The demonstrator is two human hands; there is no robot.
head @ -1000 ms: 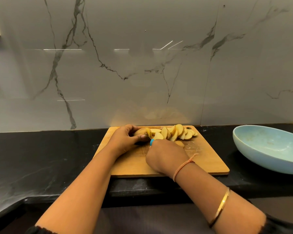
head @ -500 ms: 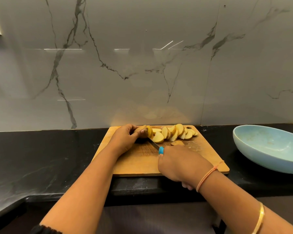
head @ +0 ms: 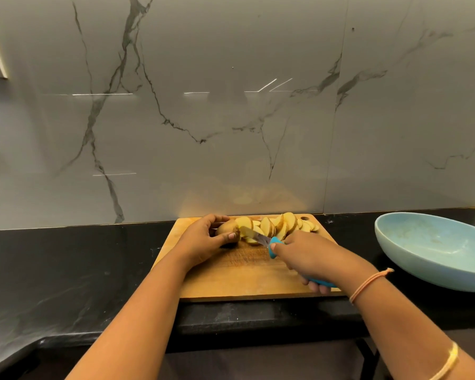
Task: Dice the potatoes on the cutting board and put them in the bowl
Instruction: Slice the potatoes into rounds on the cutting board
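The wooden cutting board [head: 244, 278] lies in the lower middle of the frame on a black surface [head: 66, 270]. The left hand [head: 203, 239] curls around the uncut potato end [head: 226, 226] near the top left of the board and holds it down. The right hand [head: 305, 253] grips a knife [head: 255, 235] by its blue handle. The blade points up and to the left, and its tip touches the cut face of the potato end. A row of pale yellow potato slices [head: 280, 226] leans together along the top edge of the board, just right of the potato end. A light blue bowl [head: 436, 242] sits on the surface at the right of the frame, apart from the board. An orange thread band [head: 368, 283] is on the right wrist, and a gold bangle [head: 447, 360] is at the lower right. A grey marble wall [head: 231, 119] with dark lines fills the top of the frame.
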